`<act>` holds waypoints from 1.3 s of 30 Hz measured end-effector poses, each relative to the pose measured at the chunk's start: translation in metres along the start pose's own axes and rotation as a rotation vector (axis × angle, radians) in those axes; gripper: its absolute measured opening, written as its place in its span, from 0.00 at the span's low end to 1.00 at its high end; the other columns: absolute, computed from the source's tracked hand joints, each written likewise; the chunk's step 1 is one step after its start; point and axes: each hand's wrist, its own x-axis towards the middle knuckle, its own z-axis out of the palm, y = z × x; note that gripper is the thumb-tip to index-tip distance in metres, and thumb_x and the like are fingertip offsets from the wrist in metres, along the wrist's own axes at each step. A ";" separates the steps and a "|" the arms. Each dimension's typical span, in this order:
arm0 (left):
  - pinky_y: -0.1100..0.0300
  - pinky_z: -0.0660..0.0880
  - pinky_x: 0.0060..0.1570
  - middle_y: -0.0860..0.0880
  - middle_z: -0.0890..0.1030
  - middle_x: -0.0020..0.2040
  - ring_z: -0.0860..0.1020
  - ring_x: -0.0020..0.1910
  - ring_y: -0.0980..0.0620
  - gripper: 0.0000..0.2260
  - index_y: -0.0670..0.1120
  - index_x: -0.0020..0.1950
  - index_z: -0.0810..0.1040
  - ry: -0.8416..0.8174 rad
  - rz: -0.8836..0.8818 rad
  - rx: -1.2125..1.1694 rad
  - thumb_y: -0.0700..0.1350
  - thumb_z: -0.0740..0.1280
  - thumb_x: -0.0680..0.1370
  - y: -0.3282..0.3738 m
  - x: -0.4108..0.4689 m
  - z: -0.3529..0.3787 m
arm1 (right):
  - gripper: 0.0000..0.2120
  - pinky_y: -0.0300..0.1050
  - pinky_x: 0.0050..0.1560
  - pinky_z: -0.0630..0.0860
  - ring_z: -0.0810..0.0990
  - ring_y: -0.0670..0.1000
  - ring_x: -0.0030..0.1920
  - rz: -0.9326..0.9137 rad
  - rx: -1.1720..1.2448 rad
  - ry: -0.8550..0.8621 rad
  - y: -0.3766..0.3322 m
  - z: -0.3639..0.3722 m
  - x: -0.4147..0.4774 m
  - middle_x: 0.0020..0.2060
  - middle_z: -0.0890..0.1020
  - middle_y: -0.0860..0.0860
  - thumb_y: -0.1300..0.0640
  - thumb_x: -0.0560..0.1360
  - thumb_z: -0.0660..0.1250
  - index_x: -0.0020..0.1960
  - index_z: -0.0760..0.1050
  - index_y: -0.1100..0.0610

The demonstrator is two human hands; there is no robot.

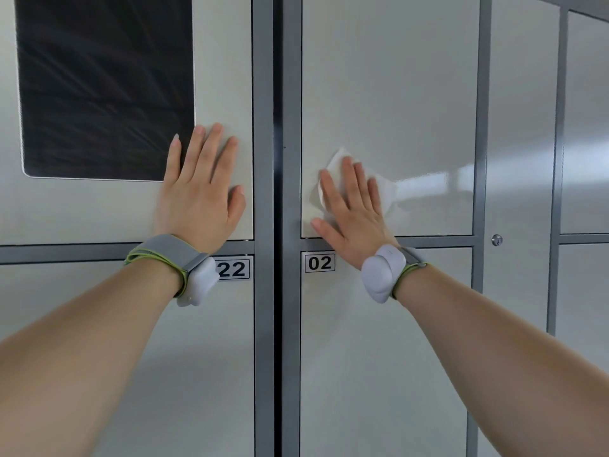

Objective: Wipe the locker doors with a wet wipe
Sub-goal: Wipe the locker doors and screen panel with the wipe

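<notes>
Two spread-fingered hands lie flat: right hand on wet wipe above label 02, left hand overlapping dark panel.

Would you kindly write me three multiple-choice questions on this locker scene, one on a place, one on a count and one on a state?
1. Where is the wet wipe?
A. On the floor
B. Under the right hand, on the door above label 02
C. Hanging from a keyhole

2. How many number labels can be read?
A. Two
B. One
C. Four

3. How does the left hand lie?
A. Curled round a handle
B. Clenched in a fist
C. Flat, fingers straight, on the panel at the lower right corner of the dark screen

Answers:
1 B: white tissue shows round the right hand on that door.
2 A: only label 22 and label 02 show.
3 C: the palm lies flat against the panel and holds nothing.
</notes>
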 end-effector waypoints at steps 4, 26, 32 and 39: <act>0.44 0.48 0.73 0.38 0.62 0.74 0.59 0.73 0.38 0.25 0.38 0.73 0.63 0.005 0.000 0.000 0.46 0.56 0.78 0.000 -0.001 0.000 | 0.36 0.56 0.74 0.38 0.39 0.57 0.76 -0.121 -0.066 0.004 -0.003 0.017 -0.024 0.76 0.43 0.58 0.33 0.77 0.40 0.77 0.45 0.52; 0.44 0.48 0.72 0.38 0.63 0.74 0.59 0.73 0.38 0.25 0.38 0.73 0.64 0.016 -0.006 -0.010 0.46 0.56 0.77 0.003 -0.006 0.001 | 0.36 0.47 0.73 0.32 0.38 0.53 0.75 0.078 -0.035 0.038 0.035 0.018 -0.051 0.75 0.42 0.56 0.31 0.76 0.39 0.77 0.43 0.51; 0.44 0.47 0.73 0.38 0.62 0.74 0.59 0.73 0.38 0.25 0.38 0.73 0.64 0.008 -0.002 -0.016 0.47 0.55 0.78 0.003 -0.006 0.000 | 0.42 0.42 0.66 0.23 0.31 0.55 0.74 0.333 0.068 0.005 0.019 0.001 -0.017 0.75 0.34 0.57 0.30 0.68 0.37 0.77 0.36 0.51; 0.44 0.47 0.72 0.38 0.63 0.74 0.59 0.73 0.37 0.25 0.38 0.72 0.64 0.017 0.011 -0.022 0.46 0.58 0.77 0.002 -0.007 0.001 | 0.39 0.44 0.71 0.27 0.32 0.50 0.74 0.144 0.005 -0.023 0.013 0.019 -0.057 0.74 0.36 0.53 0.28 0.73 0.38 0.75 0.38 0.50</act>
